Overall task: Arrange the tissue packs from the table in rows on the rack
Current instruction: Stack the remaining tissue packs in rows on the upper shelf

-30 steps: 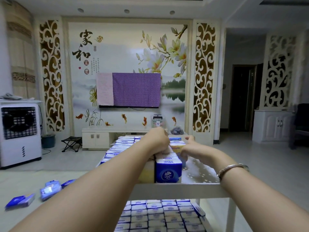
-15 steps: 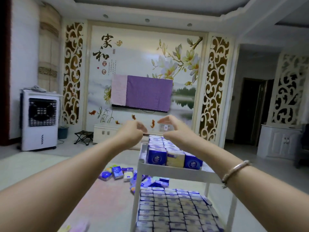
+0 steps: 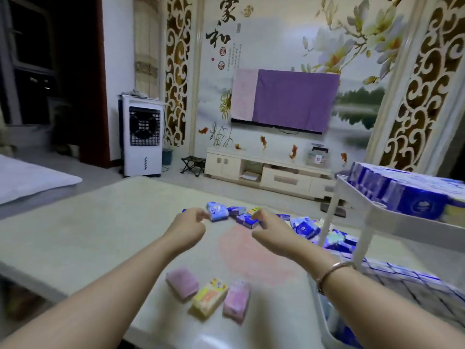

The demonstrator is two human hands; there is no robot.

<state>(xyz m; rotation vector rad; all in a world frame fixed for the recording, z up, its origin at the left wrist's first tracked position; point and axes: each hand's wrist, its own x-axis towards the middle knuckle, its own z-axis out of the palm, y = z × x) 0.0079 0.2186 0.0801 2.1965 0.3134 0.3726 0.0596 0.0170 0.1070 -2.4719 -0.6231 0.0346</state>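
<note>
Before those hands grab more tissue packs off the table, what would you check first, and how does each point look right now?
1. Both hands free: ok. The left hand and right hand hold nothing, fingers loosely curled.
2. Packs within reach: ok. The blue tissue packs lie just past the fingertips; a yellow pack between two pink ones lies nearer, on the table.
3. Path to the packs clear: ok. Nothing stands between the hands and the packs.
4. Room on the rack's top shelf: cannot tell. It holds rows of blue packs, but the frame cuts it off.
5. Sharp view of the packs: not ok. The picture is blurred.
</note>
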